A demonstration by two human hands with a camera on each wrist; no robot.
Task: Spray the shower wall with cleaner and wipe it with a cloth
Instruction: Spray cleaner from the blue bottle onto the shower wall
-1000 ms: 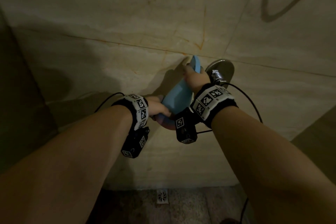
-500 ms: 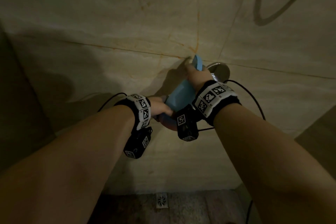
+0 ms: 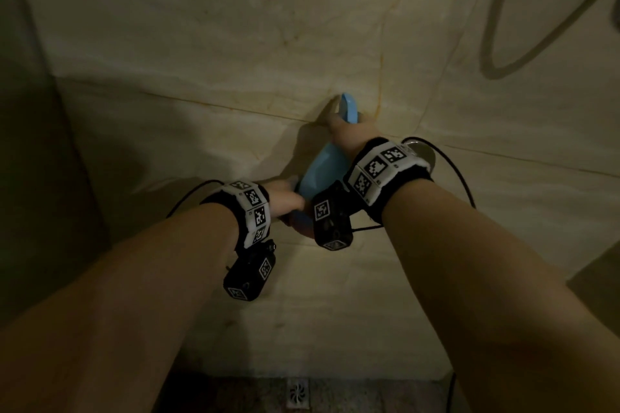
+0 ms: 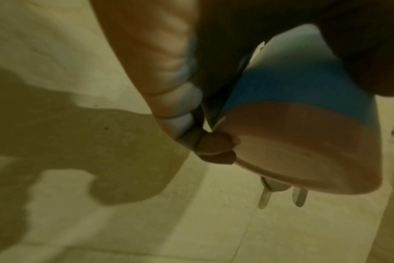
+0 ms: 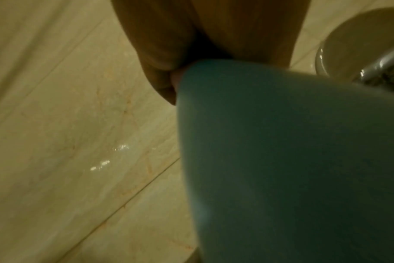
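Observation:
A light blue spray bottle (image 3: 322, 171) is held tilted up against the beige tiled shower wall (image 3: 201, 43), its spray head (image 3: 349, 109) close to a tile joint. My right hand (image 3: 345, 134) grips the bottle's neck just under the spray head. My left hand (image 3: 285, 198) holds its base. In the left wrist view my curled fingers (image 4: 169, 71) lie beside the bottle (image 4: 304, 89), whose bottom looks pinkish. The bottle body (image 5: 281, 151) fills the right wrist view under my right hand (image 5: 202, 35). Wet drops (image 5: 106, 160) glisten on the tile. No cloth is in view.
A chrome wall plate with a valve (image 3: 422, 151) sits just behind my right wrist, and it shows again as the chrome plate (image 5: 360, 44) at the right wrist view's edge. A shower hose (image 3: 496, 43) loops at the upper right. A floor drain (image 3: 298, 394) lies below. A side wall stands at the left.
Both hands and the bottle have shifted slightly up and left along the wall. My right wrist now covers most of the chrome plate. The grips have not changed.

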